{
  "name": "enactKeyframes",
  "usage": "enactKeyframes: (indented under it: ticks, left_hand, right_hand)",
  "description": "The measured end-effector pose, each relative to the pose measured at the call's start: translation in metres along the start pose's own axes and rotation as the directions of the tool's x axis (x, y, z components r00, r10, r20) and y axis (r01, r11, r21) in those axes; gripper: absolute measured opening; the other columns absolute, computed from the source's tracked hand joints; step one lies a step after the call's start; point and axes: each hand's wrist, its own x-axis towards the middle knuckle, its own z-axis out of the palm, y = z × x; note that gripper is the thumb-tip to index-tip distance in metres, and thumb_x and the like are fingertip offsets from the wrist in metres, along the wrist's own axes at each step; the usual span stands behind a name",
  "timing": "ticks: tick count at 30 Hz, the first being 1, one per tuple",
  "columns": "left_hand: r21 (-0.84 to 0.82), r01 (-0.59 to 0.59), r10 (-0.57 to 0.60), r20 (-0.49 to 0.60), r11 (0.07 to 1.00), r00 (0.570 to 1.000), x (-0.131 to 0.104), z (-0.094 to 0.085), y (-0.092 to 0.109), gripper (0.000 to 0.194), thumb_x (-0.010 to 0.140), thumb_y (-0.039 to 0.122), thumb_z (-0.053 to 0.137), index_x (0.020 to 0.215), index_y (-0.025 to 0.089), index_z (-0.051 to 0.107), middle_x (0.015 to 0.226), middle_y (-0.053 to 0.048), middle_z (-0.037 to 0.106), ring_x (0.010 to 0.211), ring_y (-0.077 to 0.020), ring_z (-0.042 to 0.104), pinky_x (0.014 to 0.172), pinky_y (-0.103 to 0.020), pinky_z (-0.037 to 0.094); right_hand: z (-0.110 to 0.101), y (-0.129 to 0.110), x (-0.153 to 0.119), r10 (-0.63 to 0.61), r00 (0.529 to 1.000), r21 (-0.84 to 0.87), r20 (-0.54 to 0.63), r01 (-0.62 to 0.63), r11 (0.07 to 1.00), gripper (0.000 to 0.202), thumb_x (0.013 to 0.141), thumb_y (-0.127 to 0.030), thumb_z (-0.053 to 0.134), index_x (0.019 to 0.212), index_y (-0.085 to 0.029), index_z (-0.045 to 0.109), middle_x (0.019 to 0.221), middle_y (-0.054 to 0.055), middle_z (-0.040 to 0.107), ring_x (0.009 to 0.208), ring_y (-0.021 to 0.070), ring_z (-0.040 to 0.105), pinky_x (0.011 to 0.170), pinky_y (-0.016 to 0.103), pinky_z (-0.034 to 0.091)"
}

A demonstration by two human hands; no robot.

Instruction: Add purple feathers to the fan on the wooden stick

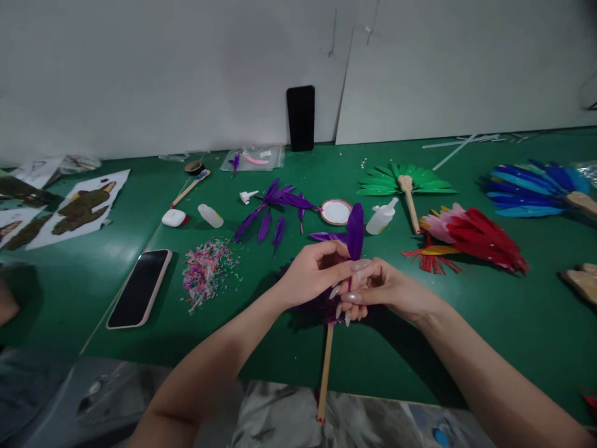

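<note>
A single purple feather (355, 230) stands upright between my two hands. My left hand (314, 274) pinches it near its lower part. My right hand (385, 287) has its fingers closed around the quill end, close against the left fingertips. Beneath both hands lies a purple feather fan (308, 311), mostly hidden by them, its wooden handle (326, 373) sticking out over the table's front edge. Just beyond, loose purple feathers (263, 227) are spread about a small white dish (336, 212) with a red rim. A white glue bottle (381, 216) without a cap is tilted beside it.
At left are a phone (140, 289), a heap of coloured bits (208, 274), another small bottle (211, 216) and a white case (173, 218). Green (407, 186), red-pink (485, 239) and blue (536, 190) feather fans lie at right. A dark phone (301, 118) leans against the wall.
</note>
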Motion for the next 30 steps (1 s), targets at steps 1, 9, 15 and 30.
enactKeyframes:
  ticks: [1, 9, 15, 30]
  left_hand:
    - [-0.006, 0.001, -0.001, -0.008, 1.000, 1.000, -0.0001, 0.0002, 0.0000, 0.030, 0.071, 0.042, 0.071, 0.072, 0.017, 0.054, 0.059, 0.006, 0.051, 0.054, -0.0081, 0.048, 0.054, -0.021, 0.038]
    - [-0.099, 0.051, -0.057, -0.053, 0.994, 0.997, 0.0023, 0.0025, 0.0002, 0.034, 0.070, 0.045, 0.072, 0.071, 0.017, 0.052, 0.054, 0.007, 0.048, 0.047, -0.0057, 0.040, 0.047, -0.021, 0.030]
    - [-0.198, -0.011, -0.019, -0.147, 0.980, 0.989, 0.0069, -0.0045, -0.0008, 0.030, 0.076, 0.042, 0.069, 0.071, 0.016, 0.054, 0.049, 0.009, 0.040, 0.043, -0.0036, 0.033, 0.042, -0.020, 0.023]
    - [-0.161, 0.063, -0.076, -0.072, 0.985, 0.995, 0.0061, -0.0022, -0.0066, 0.034, 0.071, 0.046, 0.072, 0.077, 0.015, 0.060, 0.060, 0.005, 0.049, 0.049, -0.0043, 0.039, 0.047, -0.021, 0.026]
  right_hand:
    - [-0.0003, -0.0002, -0.0001, 0.002, 1.000, -0.001, -0.005, -0.002, 1.000, 0.010, 0.073, -0.020, 0.075, 0.081, -0.014, 0.075, 0.072, 0.005, 0.075, 0.059, 0.0113, 0.070, 0.053, 0.015, 0.055]
    - [0.0020, -0.0015, 0.0018, -0.006, 0.999, 0.031, -0.050, 0.007, 0.999, 0.013, 0.071, -0.018, 0.077, 0.083, -0.015, 0.075, 0.069, 0.003, 0.075, 0.059, 0.0096, 0.070, 0.056, 0.014, 0.055]
    - [0.0051, -0.0038, 0.0012, -0.034, 0.999, 0.074, -0.043, 0.037, 0.997, 0.023, 0.069, -0.018, 0.078, 0.092, -0.017, 0.074, 0.074, 0.005, 0.076, 0.061, 0.0108, 0.071, 0.056, 0.015, 0.055]
    - [0.0025, 0.0014, 0.0047, -0.060, 0.991, 0.152, -0.117, 0.077, 0.985, 0.018, 0.072, -0.030, 0.077, 0.077, -0.014, 0.070, 0.067, 0.003, 0.073, 0.053, 0.0103, 0.068, 0.048, 0.014, 0.052]
